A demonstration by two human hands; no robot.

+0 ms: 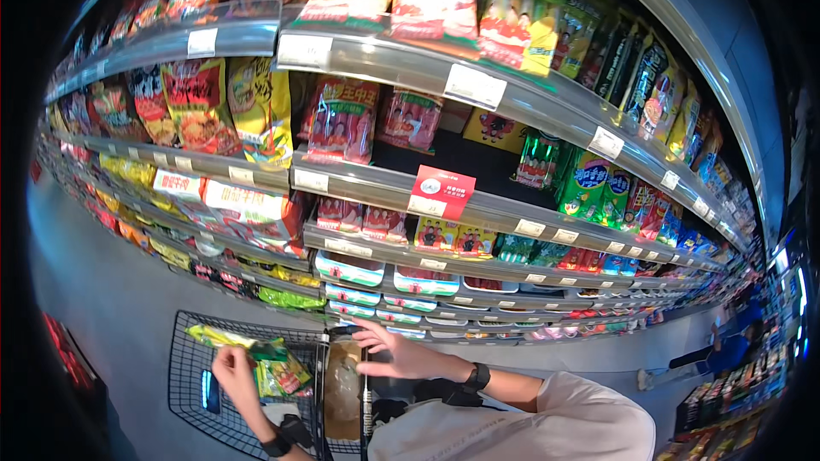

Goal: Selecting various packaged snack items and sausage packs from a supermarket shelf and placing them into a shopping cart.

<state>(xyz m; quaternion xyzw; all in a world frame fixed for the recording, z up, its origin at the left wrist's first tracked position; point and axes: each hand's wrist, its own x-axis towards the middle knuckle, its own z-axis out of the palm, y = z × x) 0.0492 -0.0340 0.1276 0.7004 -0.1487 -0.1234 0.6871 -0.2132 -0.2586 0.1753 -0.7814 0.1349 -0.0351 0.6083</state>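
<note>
A black wire shopping cart (246, 326) stands low in front of me, with green and yellow snack packets (288, 374) in its basket. My left hand (234, 365) is over the basket, its curled fingers against a yellow-green packet (221, 336) that they appear to pinch. To the right, by the cart's handle end, my right hand (392, 353) has its fingers spread and holds nothing. Under it is a brown item with clear plastic (344, 390). Black bands circle both wrists.
Long supermarket shelves (384, 54) curve across the view, stocked with bagged snacks, red sausage packs (341, 118) and plastic trays (349, 269). A red price sign (442, 191) hangs from one shelf edge. A person in blue (727, 352) is farther down the aisle at right.
</note>
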